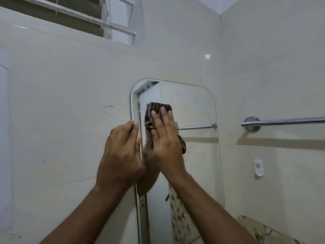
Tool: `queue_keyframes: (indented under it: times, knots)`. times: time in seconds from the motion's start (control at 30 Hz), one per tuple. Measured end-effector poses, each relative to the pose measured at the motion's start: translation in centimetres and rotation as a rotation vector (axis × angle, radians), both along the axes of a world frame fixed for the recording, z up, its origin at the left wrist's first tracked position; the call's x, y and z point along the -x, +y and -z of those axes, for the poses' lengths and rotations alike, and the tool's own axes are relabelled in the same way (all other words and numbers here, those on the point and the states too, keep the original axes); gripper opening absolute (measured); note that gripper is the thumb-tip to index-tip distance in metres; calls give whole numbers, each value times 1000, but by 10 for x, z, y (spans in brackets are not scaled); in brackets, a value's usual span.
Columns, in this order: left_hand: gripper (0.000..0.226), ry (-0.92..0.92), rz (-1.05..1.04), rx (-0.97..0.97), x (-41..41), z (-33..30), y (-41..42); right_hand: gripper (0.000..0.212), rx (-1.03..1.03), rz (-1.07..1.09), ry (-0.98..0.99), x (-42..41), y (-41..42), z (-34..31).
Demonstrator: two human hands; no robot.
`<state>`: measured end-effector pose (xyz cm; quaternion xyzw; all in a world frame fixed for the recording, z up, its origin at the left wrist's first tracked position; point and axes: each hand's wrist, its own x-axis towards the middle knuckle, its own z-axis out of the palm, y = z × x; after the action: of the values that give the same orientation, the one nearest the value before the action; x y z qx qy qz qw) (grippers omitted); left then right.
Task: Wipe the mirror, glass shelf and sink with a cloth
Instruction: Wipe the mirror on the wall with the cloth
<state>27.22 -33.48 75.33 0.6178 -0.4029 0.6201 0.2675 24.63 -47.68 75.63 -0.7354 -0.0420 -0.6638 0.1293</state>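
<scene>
A frameless mirror (193, 111) with rounded corners hangs on the cream tiled wall. My right hand (165, 138) lies flat with straight fingers on a dark striped cloth (154, 107), pressing it against the mirror's upper left part. My left hand (121, 152) holds the mirror's left edge, fingers over the rim and thumb toward the glass. The glass shelf and sink are out of view.
A chrome towel bar (284, 121) is fixed to the right wall beside the mirror. A small white wall hook (258, 167) sits below it. A louvred window (73, 16) is high at the upper left. A patterned surface (260, 229) shows at the bottom right.
</scene>
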Motion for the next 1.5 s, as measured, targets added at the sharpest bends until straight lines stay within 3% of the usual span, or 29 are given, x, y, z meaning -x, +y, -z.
queue_keyframes:
  times: [0.23, 0.37, 0.63, 0.8, 1.1, 1.5]
  knots:
    - [41, -14, -63, 16, -1, 3, -5, 59, -273, 40, -85, 5, -65, -9]
    - [40, -27, -64, 43, -4, 3, -8, 48, -420, 87, -78, 1, -122, -9]
    - [39, -34, -96, 63, -3, 2, -6, 50, -665, 117, -96, 2, -171, -48]
    - [40, -13, -87, 46, -4, 3, -6, 50, -499, 103, -129, 0, -129, -74]
    - [38, 53, 20, 51, 2, 1, -2, 49, 94, -28, -116, -9, 7, -74]
    - [43, 8, 319, 258, 7, 4, 10, 49, 302, -201, 51, 9, 20, 0]
